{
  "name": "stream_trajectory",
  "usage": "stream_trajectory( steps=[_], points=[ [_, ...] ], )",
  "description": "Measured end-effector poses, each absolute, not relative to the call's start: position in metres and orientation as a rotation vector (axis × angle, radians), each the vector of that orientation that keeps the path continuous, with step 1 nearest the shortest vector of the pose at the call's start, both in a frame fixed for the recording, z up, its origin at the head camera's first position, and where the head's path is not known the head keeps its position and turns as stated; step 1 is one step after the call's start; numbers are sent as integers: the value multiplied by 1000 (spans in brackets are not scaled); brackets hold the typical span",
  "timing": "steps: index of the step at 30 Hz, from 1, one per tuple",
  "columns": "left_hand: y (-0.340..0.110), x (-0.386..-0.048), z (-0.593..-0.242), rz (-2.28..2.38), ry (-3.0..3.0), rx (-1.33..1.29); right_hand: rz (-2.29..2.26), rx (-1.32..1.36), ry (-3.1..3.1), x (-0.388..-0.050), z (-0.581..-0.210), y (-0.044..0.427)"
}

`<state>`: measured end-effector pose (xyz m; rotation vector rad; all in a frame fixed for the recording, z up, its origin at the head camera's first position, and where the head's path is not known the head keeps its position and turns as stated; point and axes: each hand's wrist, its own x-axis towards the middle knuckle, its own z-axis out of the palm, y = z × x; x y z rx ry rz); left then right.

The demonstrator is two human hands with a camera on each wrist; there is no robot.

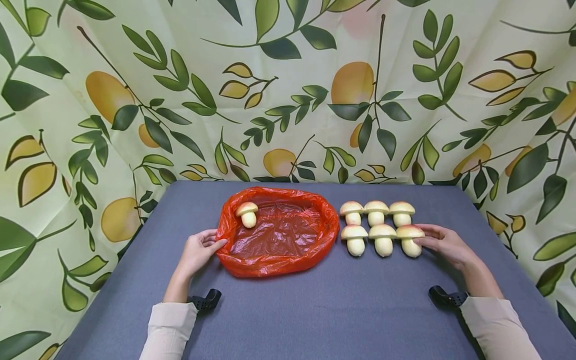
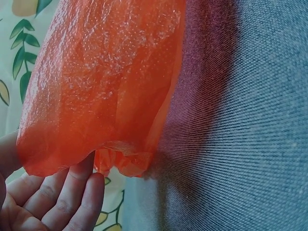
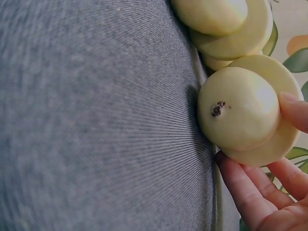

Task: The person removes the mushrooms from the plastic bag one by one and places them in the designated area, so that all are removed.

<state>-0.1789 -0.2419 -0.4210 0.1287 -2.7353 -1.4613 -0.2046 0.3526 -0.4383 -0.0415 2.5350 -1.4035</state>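
Note:
A red plastic bag [image 1: 270, 268] lies spread with its mouth up and its rim rolled into a ring. My left hand [image 1: 199, 251] pinches its left rim between thumb and fingers; the left wrist view shows the fingertips partly behind the red film [image 2: 106, 82]. One toy mushroom [image 1: 248, 215] with a pale stem sits inside the bag at the left. Right of the bag, more mushrooms lie in two rows of three. My right hand [image 1: 451, 246] holds the front row's rightmost mushroom [image 1: 410, 243] by its cap, thumb on one side, fingers on the other; its round stem end [image 3: 238, 108] faces the wrist camera.
The back row of mushrooms [image 1: 376, 213] stands close behind the front row [image 1: 382, 241], near the bag's right side. Everything lies on a grey-blue cloth-covered table [image 1: 315, 320]. A leaf-patterned curtain [image 1: 288, 100] hangs behind the table's far edge and along its sides.

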Motion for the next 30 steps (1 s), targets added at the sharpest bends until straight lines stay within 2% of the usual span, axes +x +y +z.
stream_trajectory(
  steps=[13,30],
  points=[
    [-242,-179,-421,-1462,-2735,128,-1396,-40,2552,-203,-436,354],
    [-242,-178,-420,-1465,-2742,131,-1574,-110,2591,-190,-413,359]
  ],
)
